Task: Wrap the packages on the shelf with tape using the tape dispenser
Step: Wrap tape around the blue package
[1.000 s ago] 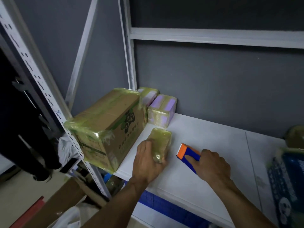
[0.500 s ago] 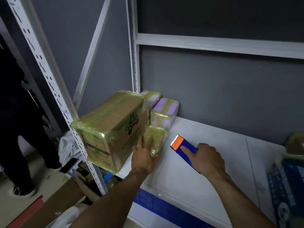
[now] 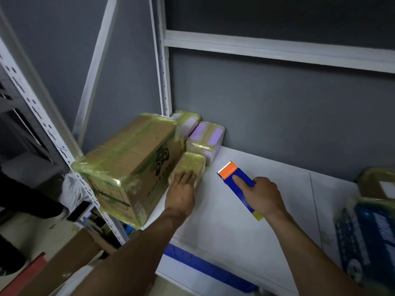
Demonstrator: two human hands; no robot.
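Note:
A small package [image 3: 192,165] wrapped in yellowish tape lies on the white shelf [image 3: 267,189], pushed against a large taped cardboard box [image 3: 128,163] and in front of two taped purple packages [image 3: 206,137]. My left hand [image 3: 181,193] rests flat on the small package's near end, fingers straight. My right hand [image 3: 264,195] grips a blue tape dispenser [image 3: 237,182] with an orange tip, index finger laid along its top. The dispenser hovers over bare shelf, right of the small package and apart from it.
A blue-printed wrapped package [image 3: 369,238] and a brown box [image 3: 378,182] sit at the shelf's right end. White perforated uprights [image 3: 38,116] frame the left side. Cardboard [image 3: 70,257] lies on the floor below, and a person's dark legs [image 3: 25,201] stand at left.
My left hand has slid the small package away from the front edge, back against the big box and purple packages. The right hand with the dispenser moved a little farther in.

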